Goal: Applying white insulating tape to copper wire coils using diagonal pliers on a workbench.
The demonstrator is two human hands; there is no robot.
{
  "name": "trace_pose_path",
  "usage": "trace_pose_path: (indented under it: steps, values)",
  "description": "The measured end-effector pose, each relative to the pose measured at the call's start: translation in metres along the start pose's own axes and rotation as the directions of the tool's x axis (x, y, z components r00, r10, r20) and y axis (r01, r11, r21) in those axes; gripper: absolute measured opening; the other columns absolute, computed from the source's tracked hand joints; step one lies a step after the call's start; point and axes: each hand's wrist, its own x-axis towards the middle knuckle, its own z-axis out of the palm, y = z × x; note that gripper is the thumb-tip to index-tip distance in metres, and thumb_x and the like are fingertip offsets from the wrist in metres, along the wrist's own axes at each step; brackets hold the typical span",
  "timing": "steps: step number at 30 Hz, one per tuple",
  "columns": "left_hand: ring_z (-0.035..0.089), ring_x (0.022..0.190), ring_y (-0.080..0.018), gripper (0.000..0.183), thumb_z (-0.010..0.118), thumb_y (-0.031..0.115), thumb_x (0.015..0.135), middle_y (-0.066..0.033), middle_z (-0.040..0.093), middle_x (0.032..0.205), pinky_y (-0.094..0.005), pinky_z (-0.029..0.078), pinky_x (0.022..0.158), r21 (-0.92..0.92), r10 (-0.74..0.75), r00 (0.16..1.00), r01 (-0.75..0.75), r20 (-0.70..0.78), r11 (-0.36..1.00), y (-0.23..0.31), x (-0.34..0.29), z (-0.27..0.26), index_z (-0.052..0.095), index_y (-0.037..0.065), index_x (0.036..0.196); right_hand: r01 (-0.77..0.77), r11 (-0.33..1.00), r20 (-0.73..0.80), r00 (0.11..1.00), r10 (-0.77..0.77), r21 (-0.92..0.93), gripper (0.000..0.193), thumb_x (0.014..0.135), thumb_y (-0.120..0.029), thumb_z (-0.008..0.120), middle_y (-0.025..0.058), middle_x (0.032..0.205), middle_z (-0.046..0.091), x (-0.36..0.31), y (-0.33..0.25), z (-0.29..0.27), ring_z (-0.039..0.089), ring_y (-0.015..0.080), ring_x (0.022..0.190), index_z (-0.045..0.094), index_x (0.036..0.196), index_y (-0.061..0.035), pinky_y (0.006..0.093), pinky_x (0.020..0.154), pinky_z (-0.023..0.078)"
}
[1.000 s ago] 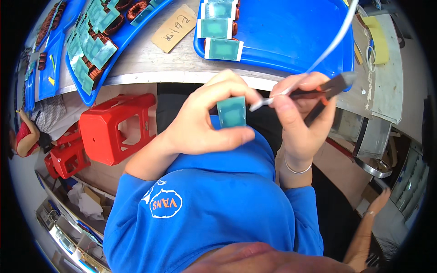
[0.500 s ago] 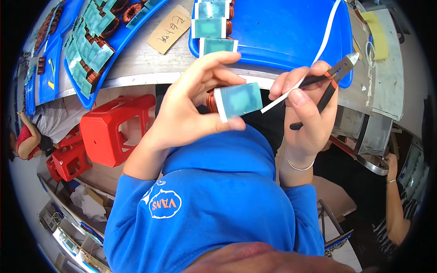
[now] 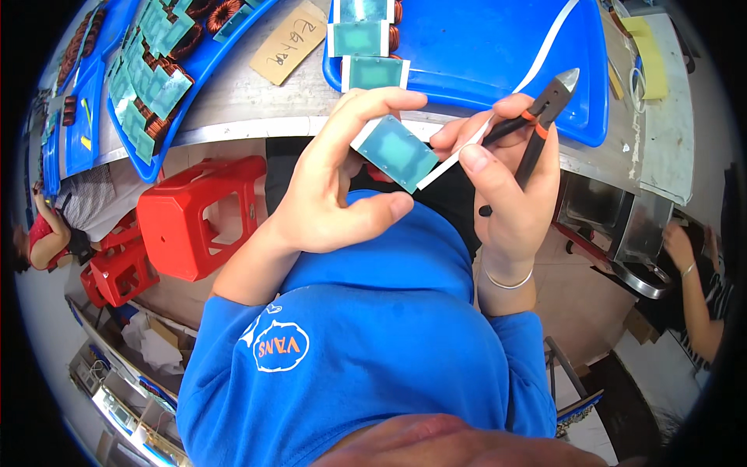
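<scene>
In my left hand point(image 3: 331, 175) I hold a coil with a green rectangular plate point(image 3: 397, 153) turned up toward me. The plate hides most of the copper winding; one short edge has a white strip. My right hand point(image 3: 513, 187) is closed on diagonal cutters point(image 3: 554, 97) with black and orange handles, their jaws pointing up and away. Between its thumb and finger it also pinches a long white strip point(image 3: 548, 45). The free end of that strip meets the plate's lower right corner; I cannot tell whether it is stuck there.
A blue tray point(image 3: 467, 47) ahead holds a column of green-plated coils point(image 3: 358, 39) at its left. Another blue tray point(image 3: 204, 71) with many such coils lies at left, beside a cardboard piece point(image 3: 288, 43). Red stools point(image 3: 194, 218) stand below. Other people's arms show at both sides.
My left hand has turned the coil so its plate slants down to the right and the copper is mostly hidden. My right hand has shifted left with the cutters and strip.
</scene>
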Motion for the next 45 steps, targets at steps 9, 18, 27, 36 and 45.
trace_pose_path:
  steps: [9, 18, 27, 36, 45]
  values:
    - [0.046, 0.096, -0.0179, 0.071, 0.059, 0.01, 0.055, -0.0107, 0.046, 0.1, -0.0283, 0.036, 0.086, 0.033, 0.066, 0.998, -0.067, 0.014, 0.997, -0.005, 0.002, -0.001, 0.036, -0.002, 0.122, 0.015, 0.998, 0.03, 0.999, -0.014, -0.065, 0.035, 0.078, 0.003, 0.06, 0.0073, 0.082, 0.053, -0.004, 0.001, 0.001, 0.057, 0.016, 0.083, 0.042, 0.107, 0.0002, 0.0259, 0.07, 0.048]
    - [0.047, 0.097, -0.0186, 0.07, 0.06, 0.009, 0.056, -0.0113, 0.046, 0.1, -0.029, 0.036, 0.087, 0.04, 0.068, 0.997, -0.07, 0.034, 0.997, -0.006, 0.001, -0.002, 0.037, -0.002, 0.121, 0.047, 0.991, 0.038, 0.998, -0.042, -0.126, 0.034, 0.077, 0.002, 0.061, 0.0066, 0.081, 0.054, -0.005, 0.003, 0.0, 0.057, 0.0137, 0.081, 0.043, 0.106, -0.0006, 0.0239, 0.068, 0.047]
    - [0.048, 0.096, -0.0195, 0.062, 0.064, 0.002, 0.059, -0.0125, 0.044, 0.105, -0.0314, 0.039, 0.084, 0.036, 0.123, 0.992, -0.124, 0.031, 0.992, -0.009, 0.0, -0.002, 0.04, 0.001, 0.116, 0.049, 0.987, 0.028, 0.999, -0.045, -0.152, 0.032, 0.078, 0.002, 0.059, 0.0063, 0.081, 0.054, -0.007, 0.005, 0.001, 0.054, 0.0094, 0.075, 0.044, 0.106, -0.0001, 0.0218, 0.066, 0.045]
    - [0.045, 0.103, -0.0142, 0.056, 0.064, -0.002, 0.061, -0.006, 0.04, 0.11, -0.026, 0.04, 0.084, -0.057, 0.141, 0.989, -0.139, 0.044, 0.989, -0.011, 0.002, -0.003, 0.046, 0.002, 0.113, 0.084, 0.982, 0.051, 0.996, -0.076, -0.171, 0.029, 0.08, 0.003, 0.056, 0.0061, 0.079, 0.053, -0.004, 0.011, -0.002, 0.052, 0.0084, 0.073, 0.044, 0.105, 0.0001, 0.0213, 0.064, 0.043]
    - [0.049, 0.088, -0.0214, 0.064, 0.069, 0.018, 0.06, -0.0122, 0.045, 0.093, -0.0297, 0.042, 0.075, -0.058, 0.207, 0.975, -0.212, -0.082, 0.976, -0.003, 0.003, -0.014, 0.04, 0.002, 0.115, 0.195, 0.908, 0.077, 0.981, -0.18, -0.372, 0.062, 0.074, 0.003, 0.059, 0.0127, 0.093, 0.057, -0.011, -0.002, -0.014, 0.052, 0.0134, 0.08, 0.026, 0.126, -0.0014, 0.0254, 0.072, 0.041]
